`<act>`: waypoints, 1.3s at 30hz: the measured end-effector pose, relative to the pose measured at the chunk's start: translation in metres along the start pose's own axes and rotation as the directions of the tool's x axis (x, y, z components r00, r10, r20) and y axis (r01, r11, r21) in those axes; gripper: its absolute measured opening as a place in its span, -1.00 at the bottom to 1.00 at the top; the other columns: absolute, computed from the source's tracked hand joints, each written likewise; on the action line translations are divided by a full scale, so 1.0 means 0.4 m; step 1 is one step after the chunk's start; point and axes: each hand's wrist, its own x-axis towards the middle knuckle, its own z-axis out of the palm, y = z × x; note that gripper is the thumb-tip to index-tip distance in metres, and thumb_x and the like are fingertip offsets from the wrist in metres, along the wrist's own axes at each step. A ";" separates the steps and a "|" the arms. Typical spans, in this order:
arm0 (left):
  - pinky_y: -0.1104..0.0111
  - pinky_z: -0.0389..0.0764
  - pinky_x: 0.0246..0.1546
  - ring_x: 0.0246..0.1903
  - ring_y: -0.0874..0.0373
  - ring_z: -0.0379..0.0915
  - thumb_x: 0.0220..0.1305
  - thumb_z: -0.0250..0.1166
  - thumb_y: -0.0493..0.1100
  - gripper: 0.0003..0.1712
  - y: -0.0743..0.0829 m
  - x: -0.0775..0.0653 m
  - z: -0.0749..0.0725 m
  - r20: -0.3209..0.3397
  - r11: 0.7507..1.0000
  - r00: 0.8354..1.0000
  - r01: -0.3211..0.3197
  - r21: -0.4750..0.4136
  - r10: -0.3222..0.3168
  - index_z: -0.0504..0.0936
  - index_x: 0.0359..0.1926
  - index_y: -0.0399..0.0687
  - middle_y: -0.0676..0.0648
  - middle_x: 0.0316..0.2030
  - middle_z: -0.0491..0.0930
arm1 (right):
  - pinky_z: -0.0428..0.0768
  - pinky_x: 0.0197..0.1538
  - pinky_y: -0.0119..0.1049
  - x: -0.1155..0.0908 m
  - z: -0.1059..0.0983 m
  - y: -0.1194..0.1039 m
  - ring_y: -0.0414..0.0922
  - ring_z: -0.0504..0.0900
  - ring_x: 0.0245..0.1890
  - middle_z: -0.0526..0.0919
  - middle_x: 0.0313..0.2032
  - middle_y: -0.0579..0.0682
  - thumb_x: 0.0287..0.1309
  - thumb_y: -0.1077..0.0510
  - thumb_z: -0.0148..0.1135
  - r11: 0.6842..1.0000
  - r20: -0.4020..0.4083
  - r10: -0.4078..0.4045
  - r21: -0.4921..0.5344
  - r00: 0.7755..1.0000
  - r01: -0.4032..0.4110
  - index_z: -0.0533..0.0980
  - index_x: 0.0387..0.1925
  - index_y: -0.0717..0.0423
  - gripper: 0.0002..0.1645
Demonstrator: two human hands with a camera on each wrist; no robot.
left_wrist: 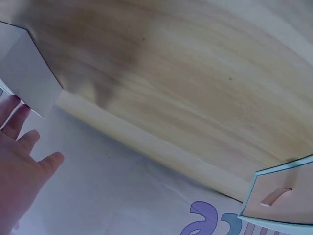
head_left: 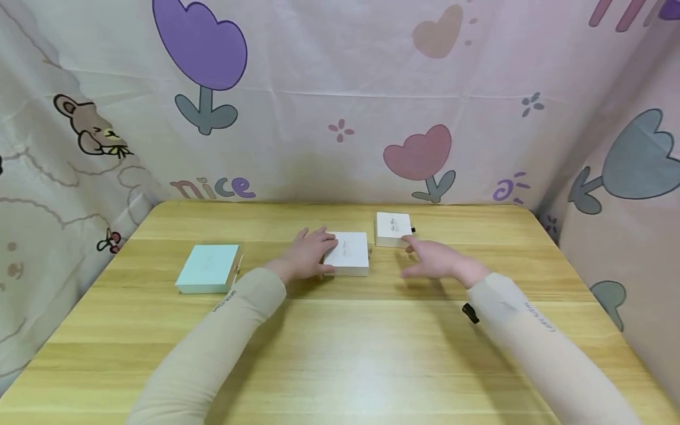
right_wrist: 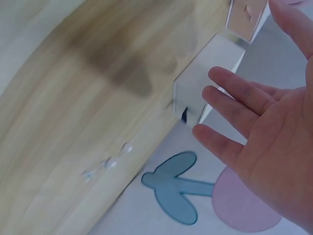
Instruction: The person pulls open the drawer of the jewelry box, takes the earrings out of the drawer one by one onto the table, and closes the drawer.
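Observation:
In the head view a white box lies mid-table, with my left hand at its left side. Fingertips of that hand touch the box in the left wrist view, while the other fingers spread away from it. Farther right and back is a smaller white box with a black pull tab. My right hand reaches to its front right corner, fingers spread and fairly straight. Whether a fingertip touches this smaller box cannot be told. Nothing is held in the right hand.
A mint-green box sits at the left of the wooden table; its pinkish side has a small pull tab. Printed cloth hangs behind the table and along both sides. A black strap piece shows beside the right sleeve.

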 end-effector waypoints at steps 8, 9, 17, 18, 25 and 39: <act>-0.15 0.01 0.34 0.42 -0.09 -0.04 0.27 0.17 0.10 -0.35 -0.010 0.031 -0.013 -0.027 0.989 0.998 0.066 0.131 -0.063 0.34 0.29 -0.09 -0.07 0.33 0.29 | 0.29 0.26 0.15 -0.020 -0.011 0.036 0.28 0.40 0.18 0.39 0.21 0.35 0.10 -0.07 0.26 1.000 -0.003 0.022 0.009 1.000 -0.022 -0.06 0.39 0.33 0.05; -0.15 0.01 0.35 0.42 -0.08 -0.04 0.28 0.17 0.08 -0.38 -0.010 0.037 -0.013 -0.032 0.987 0.997 0.075 0.145 -0.071 0.35 0.28 -0.08 -0.06 0.33 0.30 | 0.30 0.26 0.15 -0.022 -0.011 0.039 0.28 0.40 0.18 0.39 0.21 0.35 0.10 -0.07 0.26 1.000 -0.002 0.026 0.010 1.000 -0.026 -0.06 0.39 0.32 0.05; -0.11 0.01 0.36 0.42 -0.05 -0.02 0.29 0.19 -0.06 -0.60 -0.005 0.081 -0.011 -0.098 0.973 0.985 0.155 0.171 -0.140 0.50 0.10 -0.10 -0.04 0.26 0.40 | 0.31 0.25 0.13 -0.027 -0.013 0.047 0.27 0.41 0.18 0.42 0.19 0.34 0.09 -0.07 0.27 0.999 -0.002 0.045 -0.003 0.999 -0.045 -0.02 0.39 0.32 0.03; -0.10 0.02 0.36 0.42 -0.05 -0.02 0.29 0.19 -0.06 -0.60 -0.005 0.086 -0.011 -0.106 0.971 0.983 0.164 0.175 -0.147 0.51 0.10 -0.11 -0.04 0.25 0.41 | 0.31 0.25 0.13 -0.026 -0.012 0.049 0.27 0.41 0.18 0.42 0.18 0.34 0.09 -0.07 0.27 0.999 -0.003 0.043 -0.007 0.999 -0.043 -0.01 0.38 0.33 0.03; -0.09 0.01 0.37 0.41 -0.06 -0.01 0.29 0.19 -0.05 -0.56 -0.004 0.107 -0.003 -0.122 0.964 0.975 0.206 0.167 -0.188 0.49 0.13 -0.14 -0.05 0.27 0.39 | 0.30 0.26 0.13 -0.030 -0.010 0.060 0.28 0.40 0.19 0.41 0.19 0.35 0.09 -0.08 0.27 0.998 -0.003 0.056 -0.011 0.998 -0.056 0.00 0.38 0.34 0.03; -0.32 -0.39 0.25 0.42 -0.28 -0.52 0.09 0.25 0.26 0.24 -0.085 0.001 -0.090 0.084 0.967 0.985 0.165 -0.196 -0.151 -0.29 0.44 -0.27 -0.26 0.46 -0.38 | 0.30 0.25 0.16 -0.041 -0.014 0.072 0.29 0.41 0.17 0.40 0.19 0.37 0.13 -0.08 0.23 0.999 -0.013 0.040 -0.025 0.999 -0.040 0.00 0.37 0.37 0.00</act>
